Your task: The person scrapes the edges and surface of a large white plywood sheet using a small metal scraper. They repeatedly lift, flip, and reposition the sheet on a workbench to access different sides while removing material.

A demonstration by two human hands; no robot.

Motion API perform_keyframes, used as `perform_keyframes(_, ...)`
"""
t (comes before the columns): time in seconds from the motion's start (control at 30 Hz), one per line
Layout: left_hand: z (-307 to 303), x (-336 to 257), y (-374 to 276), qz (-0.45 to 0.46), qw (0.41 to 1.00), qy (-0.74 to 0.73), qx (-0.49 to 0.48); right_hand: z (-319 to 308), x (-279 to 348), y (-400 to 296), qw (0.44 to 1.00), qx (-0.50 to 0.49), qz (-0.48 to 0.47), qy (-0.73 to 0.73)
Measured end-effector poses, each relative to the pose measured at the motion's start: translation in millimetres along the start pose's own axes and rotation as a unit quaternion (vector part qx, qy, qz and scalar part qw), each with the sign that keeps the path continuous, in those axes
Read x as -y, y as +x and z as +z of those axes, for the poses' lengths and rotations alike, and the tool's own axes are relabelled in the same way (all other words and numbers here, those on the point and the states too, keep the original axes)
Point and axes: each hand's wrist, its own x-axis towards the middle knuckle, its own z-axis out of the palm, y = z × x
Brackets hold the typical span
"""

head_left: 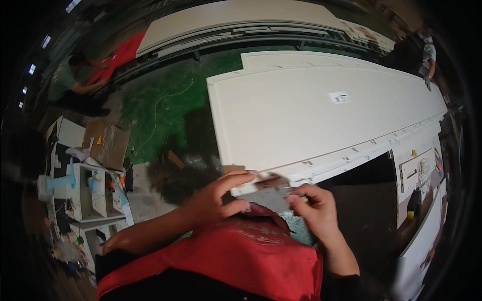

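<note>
A long white panel [301, 113] with a small printed label lies in front of me. At its near left corner my left hand [229, 192] is spread, fingertips at the panel's corner and thumb apart below; whether it grips the edge is not plain. My right hand [316, 209] is closed on a small tool with a yellow part [304, 199], just below the panel's near edge; the tool's kind is not clear. A blurred brown-and-white patch lies at the edge between both hands. A red apron [263, 252] covers my front.
A co-worker [71, 86] crouches at the upper left beside red material; another person [428, 56] touches the panel's far right end. White shelving [96, 192] and a cardboard box [105, 143] stand left. At right are a black-and-yellow tool [414, 205] and a board with a slot [410, 173].
</note>
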Motion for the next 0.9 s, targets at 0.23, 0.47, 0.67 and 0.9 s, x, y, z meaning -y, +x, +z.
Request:
perform_keyframes(0.23, -135.4, 36.3, -46.1, 0.032, 0.950, -0.268, -0.155, 229.5, 27.8, 98.0, 0.985, 0.129, 0.056, 0.099)
perform_keyframes(0.47, -260.8, 115.4, -59.2, 0.011, 0.935, -0.068, -0.349, 317.3, 61.1, 171.3, 0.993, 0.112, 0.042, 0.008)
perform_keyframes(0.67, -367.3, 197.9, -32.0, -0.091, 0.918, 0.380, -0.068, 239.5, 50.0, 249.0, 0.934, -0.203, -0.040, -0.292)
perform_keyframes(0.9, -427.0, 198.2, 63.7, -0.047, 0.937, 0.339, -0.068, 193.2, 28.7, 306.2, 0.865, -0.213, -0.131, -0.435)
